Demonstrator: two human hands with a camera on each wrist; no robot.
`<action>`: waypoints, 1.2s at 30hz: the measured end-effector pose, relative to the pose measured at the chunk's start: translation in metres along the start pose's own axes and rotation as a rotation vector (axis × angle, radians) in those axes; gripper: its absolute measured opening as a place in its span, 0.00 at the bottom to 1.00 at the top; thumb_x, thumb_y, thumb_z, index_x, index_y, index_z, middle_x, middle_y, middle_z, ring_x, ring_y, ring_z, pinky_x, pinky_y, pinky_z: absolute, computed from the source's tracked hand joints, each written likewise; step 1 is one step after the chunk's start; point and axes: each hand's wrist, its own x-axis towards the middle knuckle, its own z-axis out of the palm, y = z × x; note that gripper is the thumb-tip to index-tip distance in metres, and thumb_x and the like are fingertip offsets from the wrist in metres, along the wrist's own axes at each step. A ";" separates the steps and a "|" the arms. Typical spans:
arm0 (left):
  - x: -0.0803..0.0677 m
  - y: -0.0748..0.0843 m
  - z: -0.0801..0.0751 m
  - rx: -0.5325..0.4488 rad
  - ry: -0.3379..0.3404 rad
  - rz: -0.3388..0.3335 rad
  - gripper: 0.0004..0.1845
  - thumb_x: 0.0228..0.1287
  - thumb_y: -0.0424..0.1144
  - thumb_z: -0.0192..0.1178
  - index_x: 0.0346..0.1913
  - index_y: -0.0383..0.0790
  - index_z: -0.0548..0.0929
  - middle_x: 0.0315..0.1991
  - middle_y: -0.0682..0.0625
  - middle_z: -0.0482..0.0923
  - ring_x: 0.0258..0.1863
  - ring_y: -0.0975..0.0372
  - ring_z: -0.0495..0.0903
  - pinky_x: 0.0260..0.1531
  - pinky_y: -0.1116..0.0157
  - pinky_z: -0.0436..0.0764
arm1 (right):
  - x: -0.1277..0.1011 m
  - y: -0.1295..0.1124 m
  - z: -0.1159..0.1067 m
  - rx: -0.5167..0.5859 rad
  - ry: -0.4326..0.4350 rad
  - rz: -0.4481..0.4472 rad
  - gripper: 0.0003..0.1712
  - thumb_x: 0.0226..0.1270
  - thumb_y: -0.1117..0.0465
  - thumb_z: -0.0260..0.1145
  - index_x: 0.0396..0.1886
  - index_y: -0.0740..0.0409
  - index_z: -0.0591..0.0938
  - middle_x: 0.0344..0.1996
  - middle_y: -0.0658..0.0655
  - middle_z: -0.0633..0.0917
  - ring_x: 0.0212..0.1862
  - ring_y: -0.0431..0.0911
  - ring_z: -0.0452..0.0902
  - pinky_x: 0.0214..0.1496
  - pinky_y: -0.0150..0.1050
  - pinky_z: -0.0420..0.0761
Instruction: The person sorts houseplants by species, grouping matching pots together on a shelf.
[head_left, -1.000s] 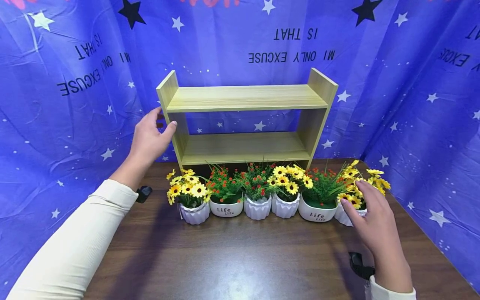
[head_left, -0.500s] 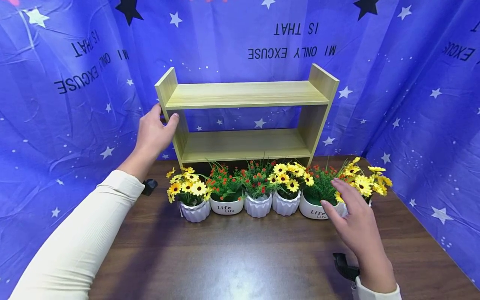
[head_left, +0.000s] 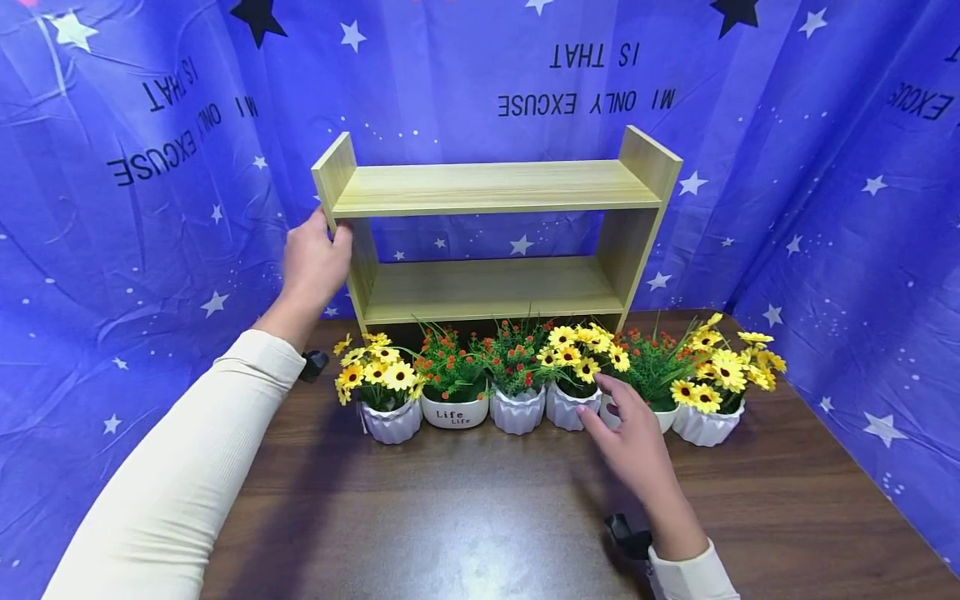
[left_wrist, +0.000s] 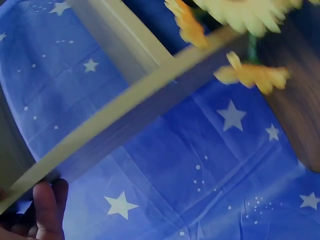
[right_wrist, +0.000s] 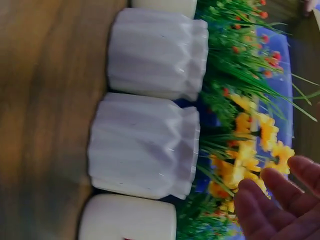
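Note:
A two-tier wooden shelf stands at the back of the table. My left hand grips its left side panel, thumb on the inner side and fingers outside; in the left wrist view, fingers lie against the panel. My right hand is held with its fingers spread in front of the row of potted flowers. Nearest to it is the middle pot of yellow daisies, whose white fluted pot shows in the right wrist view. Behind the right hand, an oval white pot is partly hidden.
Along the shelf's foot, the row also holds a daisy pot at the left, a "Life" pot of red flowers, a fluted pot with red flowers, and another daisy pot at the right. A blue star-patterned curtain surrounds the table.
My right hand has moved left from the rightmost daisy pot to the middle one. My left hand's thumb has come against the shelf's side panel. The pots have stayed in place.

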 end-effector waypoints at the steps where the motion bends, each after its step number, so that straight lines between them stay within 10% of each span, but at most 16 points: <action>1: 0.000 0.001 0.001 0.012 0.001 -0.002 0.19 0.73 0.43 0.47 0.55 0.34 0.79 0.50 0.31 0.81 0.50 0.36 0.79 0.46 0.42 0.73 | -0.001 0.002 0.003 -0.001 0.002 0.027 0.28 0.61 0.63 0.73 0.60 0.69 0.76 0.57 0.67 0.80 0.55 0.61 0.78 0.49 0.55 0.81; 19: -0.003 0.001 0.000 0.137 -0.038 -0.070 0.18 0.73 0.42 0.45 0.52 0.30 0.77 0.50 0.27 0.79 0.49 0.32 0.77 0.44 0.39 0.73 | -0.006 0.018 0.031 0.024 -0.029 0.365 0.31 0.66 0.58 0.69 0.63 0.71 0.73 0.58 0.71 0.77 0.59 0.63 0.76 0.57 0.57 0.76; 36: -0.001 0.010 -0.002 0.148 -0.071 -0.128 0.19 0.75 0.43 0.44 0.53 0.31 0.76 0.53 0.29 0.79 0.51 0.34 0.77 0.46 0.39 0.73 | 0.005 0.022 0.041 -0.038 -0.040 0.486 0.40 0.66 0.53 0.67 0.68 0.74 0.66 0.61 0.74 0.75 0.61 0.65 0.74 0.63 0.57 0.70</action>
